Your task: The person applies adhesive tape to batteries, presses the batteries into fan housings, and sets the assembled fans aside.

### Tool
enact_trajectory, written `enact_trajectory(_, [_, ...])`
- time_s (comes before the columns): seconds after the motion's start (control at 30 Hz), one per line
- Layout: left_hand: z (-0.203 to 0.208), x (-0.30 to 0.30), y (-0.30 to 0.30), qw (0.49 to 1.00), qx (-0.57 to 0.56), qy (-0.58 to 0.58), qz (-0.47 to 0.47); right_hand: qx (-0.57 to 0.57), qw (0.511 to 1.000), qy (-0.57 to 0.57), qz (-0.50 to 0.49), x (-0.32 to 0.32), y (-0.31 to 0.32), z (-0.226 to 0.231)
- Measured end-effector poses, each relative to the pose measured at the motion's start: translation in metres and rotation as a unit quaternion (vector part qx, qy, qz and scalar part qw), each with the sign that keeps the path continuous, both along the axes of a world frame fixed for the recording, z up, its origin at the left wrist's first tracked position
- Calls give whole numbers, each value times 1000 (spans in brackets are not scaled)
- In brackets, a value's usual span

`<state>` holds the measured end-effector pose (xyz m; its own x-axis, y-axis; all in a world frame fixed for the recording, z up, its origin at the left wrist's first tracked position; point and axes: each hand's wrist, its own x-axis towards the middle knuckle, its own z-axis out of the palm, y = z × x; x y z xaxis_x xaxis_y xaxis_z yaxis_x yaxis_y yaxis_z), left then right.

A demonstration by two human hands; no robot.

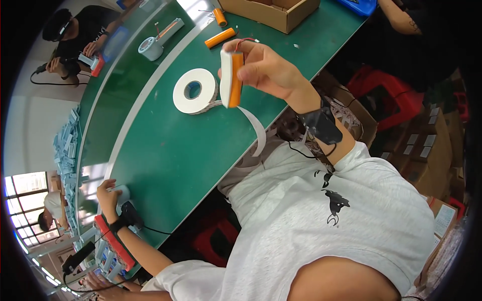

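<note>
We have our right hand (268, 67) raised over the green table (175, 150), fingers (251, 75) pinched around an orange cylindrical cell (235, 80) with a white strip of tape laid along its left side; the thumb presses the near face and the other fingers curl behind the top, where thin red wires (244, 41) poke out just above the fingertips. From the bottom of the cell a loose tail of white tape (256, 128) curves down and away below our fingers. Just left of the held cell, lying flat on the table, sits the white tape roll (195, 91), near but not touching our fingers. Beyond the fingertips, further up the table, lie two more orange cells (220, 37), and past them an open cardboard box (273, 12). Our left hand (108, 193) is well apart, stretched out to the far left edge of the table, its fingers resting on a pale roundish object (122, 192) there; we cannot tell whether they grip it or merely touch it. A red tray (115, 243) lies just below that wrist
</note>
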<state>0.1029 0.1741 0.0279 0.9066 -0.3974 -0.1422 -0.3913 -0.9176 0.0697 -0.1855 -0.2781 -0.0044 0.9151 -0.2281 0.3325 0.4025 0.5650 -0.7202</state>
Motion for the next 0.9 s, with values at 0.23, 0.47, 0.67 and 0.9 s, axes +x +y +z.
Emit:
enact_trajectory(0.23, [11, -107, -171, 977, -169, 39, -122, -80, 995, -34, 50, 4, 36, 31])
enact_trajectory(0.47, [11, -97, -178, 991, -55, 114, -44, -200, 977, -63, -44, 14, 50, 25])
enact_trajectory(0.67, [-3, -151, -182, 932, -267, 133, -207, -282, 958, -5, -49, 15, 55, 29])
enact_trajectory(0.9, [2, -161, -185, 894, -275, 59, -348, -400, 914, 1, -72, 2, 77, 27])
